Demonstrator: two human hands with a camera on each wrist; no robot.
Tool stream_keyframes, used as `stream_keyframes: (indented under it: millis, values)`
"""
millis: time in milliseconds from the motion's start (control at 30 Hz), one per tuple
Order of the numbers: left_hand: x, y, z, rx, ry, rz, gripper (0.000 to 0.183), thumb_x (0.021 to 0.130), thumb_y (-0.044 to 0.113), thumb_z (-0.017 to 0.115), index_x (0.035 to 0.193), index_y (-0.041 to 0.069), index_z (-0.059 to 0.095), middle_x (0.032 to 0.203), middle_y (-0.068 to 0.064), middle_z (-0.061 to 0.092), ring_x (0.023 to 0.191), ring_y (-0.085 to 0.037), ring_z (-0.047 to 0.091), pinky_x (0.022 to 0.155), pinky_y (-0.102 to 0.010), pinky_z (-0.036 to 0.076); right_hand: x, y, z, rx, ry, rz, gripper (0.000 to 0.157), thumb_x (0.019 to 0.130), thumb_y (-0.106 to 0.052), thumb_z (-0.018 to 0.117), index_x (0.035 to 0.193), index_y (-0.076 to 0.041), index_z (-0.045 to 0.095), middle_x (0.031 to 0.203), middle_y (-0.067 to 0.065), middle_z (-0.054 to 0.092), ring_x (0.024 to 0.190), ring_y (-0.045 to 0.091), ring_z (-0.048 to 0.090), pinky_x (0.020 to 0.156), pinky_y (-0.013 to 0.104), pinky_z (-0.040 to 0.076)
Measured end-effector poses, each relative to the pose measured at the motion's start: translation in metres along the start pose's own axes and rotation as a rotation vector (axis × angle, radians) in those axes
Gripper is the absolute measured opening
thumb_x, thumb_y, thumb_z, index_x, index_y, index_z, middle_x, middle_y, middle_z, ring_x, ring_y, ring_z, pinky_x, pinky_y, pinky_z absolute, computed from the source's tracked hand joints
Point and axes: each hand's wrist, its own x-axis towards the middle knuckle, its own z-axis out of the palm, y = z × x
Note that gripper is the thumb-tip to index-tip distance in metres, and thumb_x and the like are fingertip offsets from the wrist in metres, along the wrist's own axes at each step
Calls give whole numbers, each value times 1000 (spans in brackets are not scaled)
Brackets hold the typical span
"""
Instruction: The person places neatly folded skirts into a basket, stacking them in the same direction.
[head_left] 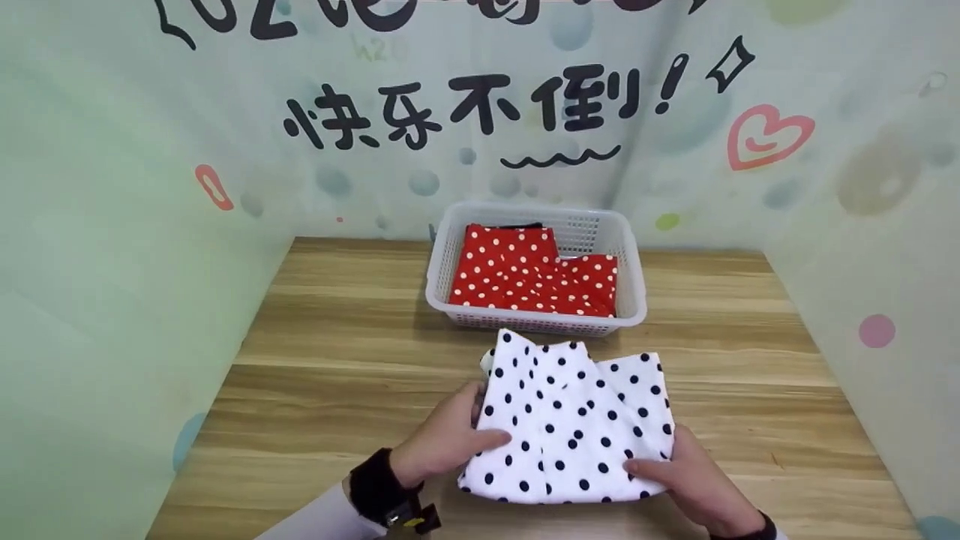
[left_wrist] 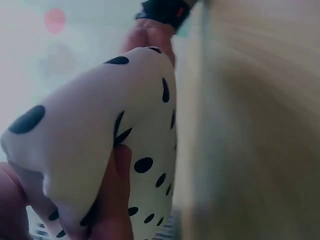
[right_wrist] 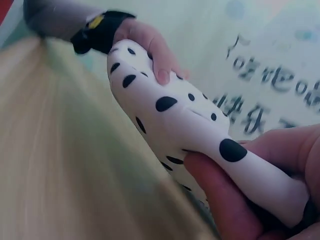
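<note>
A folded white cloth with black polka dots (head_left: 577, 420) is held up in front of the basket, its lower edge toward the body. My left hand (head_left: 446, 431) grips its left side, thumb on the front face and fingers behind. On the opposite side my right hand (head_left: 697, 476) pinches the lower right edge, thumb across the front. The left wrist view shows the dotted cloth (left_wrist: 90, 115) bulging between thumb and fingers. In the right wrist view the same cloth (right_wrist: 165, 125) stretches between both hands. Most fingers are hidden behind it.
A white plastic basket (head_left: 630, 289) stands at the back of the wooden table (head_left: 337, 352). Inside lies a folded red cloth with white dots (head_left: 517, 270), with something black behind it. A printed backdrop (head_left: 420, 195) encloses the table on the back and sides.
</note>
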Motion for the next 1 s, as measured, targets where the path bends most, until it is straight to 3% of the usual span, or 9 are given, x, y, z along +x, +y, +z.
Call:
stream_keyframes:
  millis: [100, 167, 367, 467, 567, 700, 800, 900, 1000]
  values:
    - [3, 29, -16, -14, 26, 10, 69, 91, 10, 80, 147, -5, 44, 117, -20, 75, 99, -27, 78, 84, -36, 67, 0, -30, 4, 24, 88, -26, 71, 91, 10, 69, 152, 9, 33, 130, 0, 72, 118, 18, 73, 101, 32, 61]
    - [17, 45, -28, -15, 69, 19, 69, 91, 10, 80, 148, -1, 44, 116, -18, 75, 98, -25, 78, 82, -35, 67, 12, -51, 1, 16, 134, -44, 77, 91, 11, 69, 156, 6, 29, 133, -1, 70, 119, 17, 73, 102, 32, 61]
    - [102, 68, -67, -85, 287, 78, 61, 91, 5, 80, 144, 3, 48, 118, -21, 75, 100, -30, 78, 82, -37, 68, 99, -97, -28, -40, 203, -88, 77, 91, 8, 71, 158, 5, 33, 140, 11, 64, 117, 19, 73, 101, 35, 62]
    - [143, 65, -83, -101, 387, 102, 61, 91, 3, 80, 144, 1, 49, 125, -23, 72, 105, -33, 76, 83, -37, 67, 145, -103, -36, -116, 314, -89, 75, 91, 7, 72, 157, 3, 39, 143, 18, 60, 114, 22, 70, 94, 32, 64]
    - [170, 60, -90, -62, 429, 90, 60, 92, 5, 79, 145, 2, 50, 131, -22, 68, 111, -32, 73, 86, -36, 66, 172, -101, -38, -207, 436, -92, 73, 90, 6, 74, 156, 2, 43, 147, 24, 57, 117, 28, 66, 89, 28, 65]
    - [188, 62, -92, 7, 449, 77, 58, 94, 7, 79, 145, 4, 51, 134, -19, 67, 113, -30, 71, 88, -35, 65, 185, -101, -39, -234, 511, -115, 71, 90, 5, 74, 155, 3, 44, 147, 25, 56, 119, 31, 62, 85, 26, 64]
    - [196, 69, -95, -1, 451, 76, 58, 94, 6, 78, 145, 5, 51, 133, -20, 68, 111, -31, 72, 87, -35, 66, 190, -103, -39, -233, 525, -135, 70, 90, 5, 73, 154, 2, 46, 145, 23, 57, 117, 32, 62, 86, 32, 66]
    - [197, 74, -100, -9, 428, 48, 62, 93, 7, 79, 148, 4, 49, 134, -22, 66, 113, -34, 72, 89, -37, 66, 192, -103, -38, -321, 547, -126, 70, 90, 0, 76, 154, 1, 47, 146, 23, 59, 124, 36, 62, 99, 41, 62]
    - [192, 77, -106, 86, 413, -23, 80, 92, 19, 83, 158, 4, 42, 150, -22, 57, 132, -34, 62, 106, -41, 59, 191, -103, -36, -497, 582, -74, 85, 91, -14, 80, 162, 0, 36, 161, 26, 48, 144, 40, 52, 119, 49, 49]
